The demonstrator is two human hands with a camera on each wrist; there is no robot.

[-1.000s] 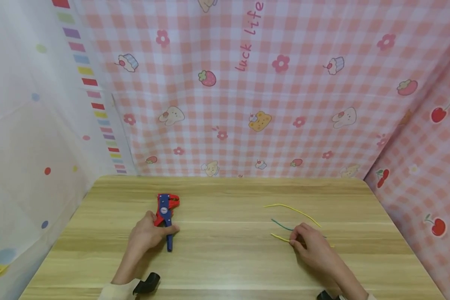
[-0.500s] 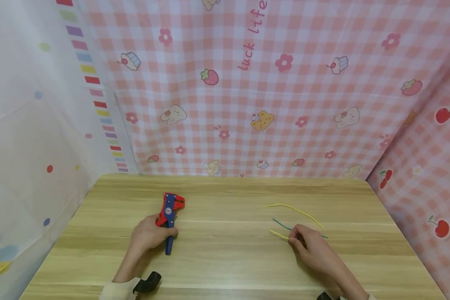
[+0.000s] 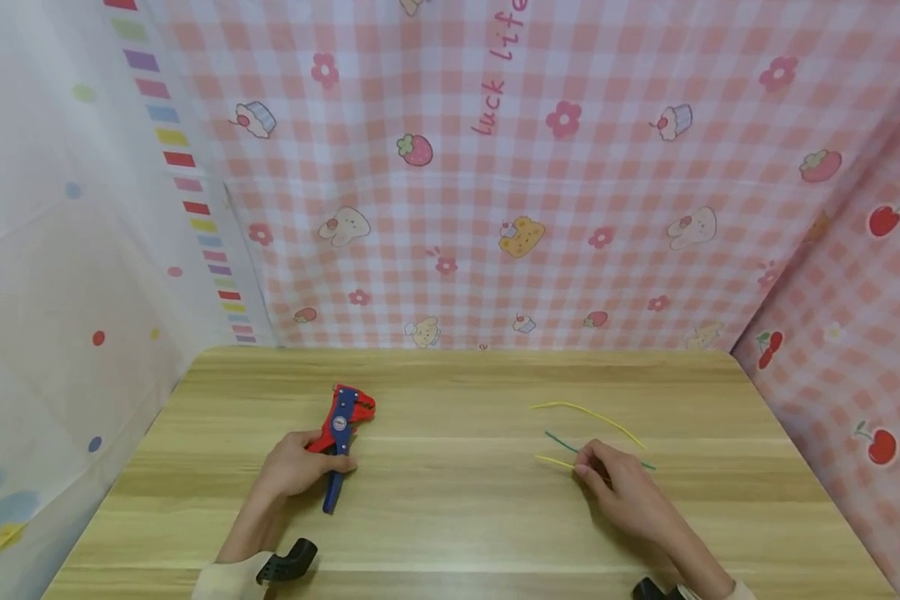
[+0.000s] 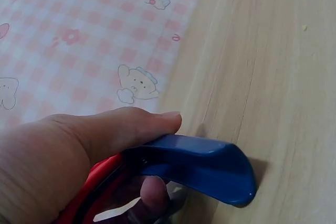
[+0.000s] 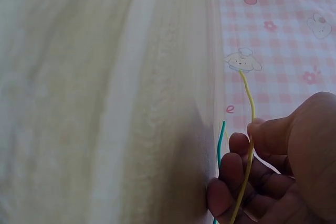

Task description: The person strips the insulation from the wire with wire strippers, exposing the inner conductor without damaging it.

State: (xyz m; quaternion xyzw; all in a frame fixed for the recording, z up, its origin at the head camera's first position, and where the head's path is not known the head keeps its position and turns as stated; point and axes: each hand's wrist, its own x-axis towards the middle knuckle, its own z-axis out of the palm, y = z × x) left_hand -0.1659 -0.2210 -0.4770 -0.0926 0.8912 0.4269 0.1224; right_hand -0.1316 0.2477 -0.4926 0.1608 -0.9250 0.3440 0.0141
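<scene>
One left hand [image 3: 294, 464] curls round red-and-blue pliers [image 3: 339, 427], right hand [image 3: 624, 493] pinches a yellow wire [image 5: 248, 166], green wire [image 5: 219, 148] nearby

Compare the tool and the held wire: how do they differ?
The tool is red and blue; the held wire is yellow. The tool is bulky; the held wire is thin. The left hand grips the tool; the right hand pinches the held wire. Both are held.

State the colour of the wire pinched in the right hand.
Yellow; the wire in the right hand shows best in the right wrist view.
</scene>
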